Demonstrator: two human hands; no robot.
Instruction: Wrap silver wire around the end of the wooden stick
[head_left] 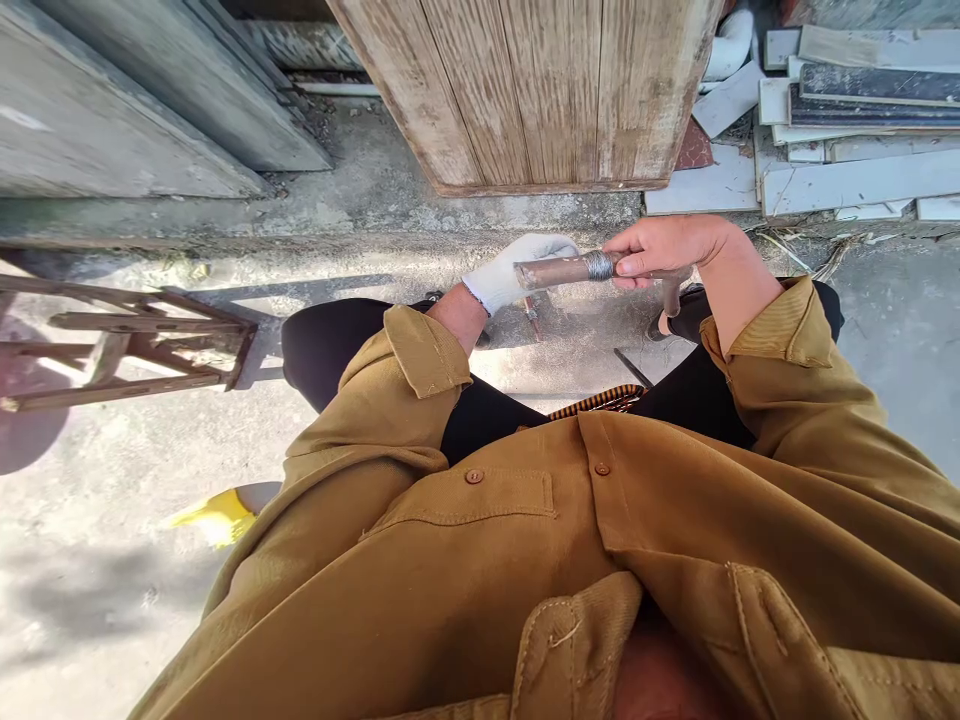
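A brown bar (551,273), apparently wood, lies crosswise above the ground between my knees. Silvery wire (598,265) is wound around it in a tight coil. My left hand (521,268), in a white knitted glove, is closed around the bar near its left end, its fingers partly hidden behind it. Bare, my right hand (671,245) grips the bar just right of the coil, thumb and fingertips close to the wire. Below that hand a short brown piece (670,298) angles down; whether it joins the bar I cannot tell. A slim tool with a reddish handle (533,318) lies underneath on the concrete.
Ahead stands a weathered plank panel (540,90). Stacked tiles and boards (862,120) lie at the far right, by a white pipe (731,45). At left are a wooden frame (150,345), grey panels (135,110) and a yellow item (217,517) on the ground.
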